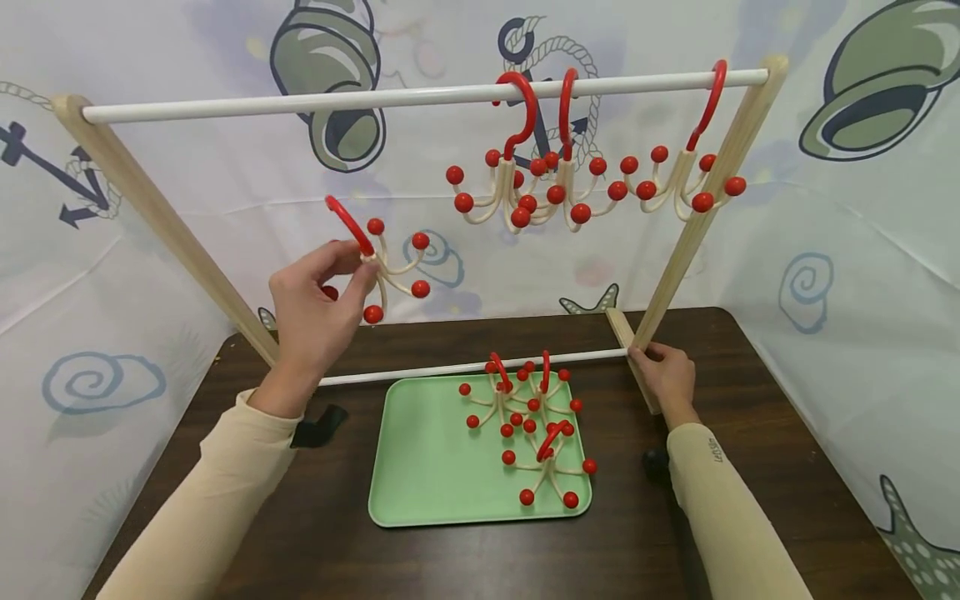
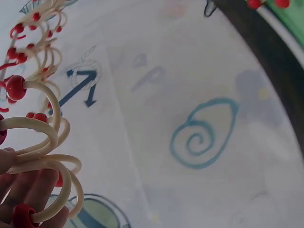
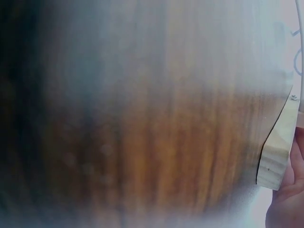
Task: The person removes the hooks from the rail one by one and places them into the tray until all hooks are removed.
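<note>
My left hand (image 1: 315,304) pinches a cream hanger by its stem, just below its red hook (image 1: 350,223). Held in the air left of the hung ones, this hanger has curved arms tipped with red balls, and its hook is below the white top rail (image 1: 300,103). The left wrist view shows its bent arms (image 2: 64,178) close up beside the fingers. Down at the right, my right hand (image 1: 667,379) grips the wooden rack at the base of its right upright (image 1: 690,229). In the right wrist view, the wooden foot (image 3: 273,166) lies against that hand.
Three similar hangers, one of them at far right (image 1: 678,183), hang on the rail's right half. A green tray (image 1: 442,467) on the dark table (image 1: 315,533) bears three more, including a front one (image 1: 551,467). A lower white rod (image 1: 420,373) crosses behind the tray.
</note>
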A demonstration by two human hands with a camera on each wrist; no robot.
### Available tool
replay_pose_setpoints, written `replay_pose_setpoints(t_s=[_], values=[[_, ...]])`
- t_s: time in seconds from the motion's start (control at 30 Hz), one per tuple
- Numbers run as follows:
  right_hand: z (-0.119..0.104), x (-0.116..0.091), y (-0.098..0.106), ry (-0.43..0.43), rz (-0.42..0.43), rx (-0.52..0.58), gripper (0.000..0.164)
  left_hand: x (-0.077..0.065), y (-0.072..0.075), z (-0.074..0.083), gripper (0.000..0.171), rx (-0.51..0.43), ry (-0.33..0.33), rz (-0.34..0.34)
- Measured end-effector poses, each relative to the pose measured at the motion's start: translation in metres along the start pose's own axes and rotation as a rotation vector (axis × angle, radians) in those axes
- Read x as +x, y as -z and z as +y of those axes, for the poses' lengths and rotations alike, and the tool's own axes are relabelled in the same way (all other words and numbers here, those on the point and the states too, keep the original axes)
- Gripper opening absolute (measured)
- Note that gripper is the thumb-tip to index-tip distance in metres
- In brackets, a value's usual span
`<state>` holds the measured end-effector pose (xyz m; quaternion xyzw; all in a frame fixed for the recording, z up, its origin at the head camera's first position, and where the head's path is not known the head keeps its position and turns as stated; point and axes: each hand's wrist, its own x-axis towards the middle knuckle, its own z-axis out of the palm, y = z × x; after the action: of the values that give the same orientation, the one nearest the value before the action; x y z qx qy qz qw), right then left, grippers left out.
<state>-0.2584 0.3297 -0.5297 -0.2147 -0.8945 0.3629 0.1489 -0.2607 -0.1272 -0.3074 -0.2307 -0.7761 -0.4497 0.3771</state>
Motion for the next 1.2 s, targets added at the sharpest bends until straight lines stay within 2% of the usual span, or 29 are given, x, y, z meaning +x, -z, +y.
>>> replay_pose_setpoints(t_s=[0.2,0.37,0.53,0.67,0.83,1.0,1.2], values=[[0.003,0.000,-0.002,0.009,0.010,-0.006,0.049,-0.060,-0.011,-0.014,0.009,-0.037,0.031,-0.110],[0.003,0.000,-0.002,0.019,0.023,-0.001,0.048,-0.111,-0.022,-0.022,0.016,-0.032,0.113,-0.204],[0.003,-0.001,-0.002,0.015,0.013,0.001,0.048,-0.149,-0.031,-0.025,0.016,-0.012,0.179,-0.289],[0.002,-0.001,-0.001,0.020,0.016,0.005,0.048,-0.169,-0.038,-0.024,0.019,0.005,0.212,-0.363],[0.002,0.001,-0.002,0.038,0.020,0.003,0.047,-0.182,-0.045,-0.019,0.021,0.021,0.277,-0.423],[0.001,0.001,-0.003,0.026,0.016,0.007,0.047,-0.196,-0.056,-0.013,0.023,0.019,0.289,-0.449],[0.001,0.001,-0.001,0.021,0.015,0.008,0.047,-0.212,-0.068,-0.006,0.026,-0.028,0.325,-0.475]])
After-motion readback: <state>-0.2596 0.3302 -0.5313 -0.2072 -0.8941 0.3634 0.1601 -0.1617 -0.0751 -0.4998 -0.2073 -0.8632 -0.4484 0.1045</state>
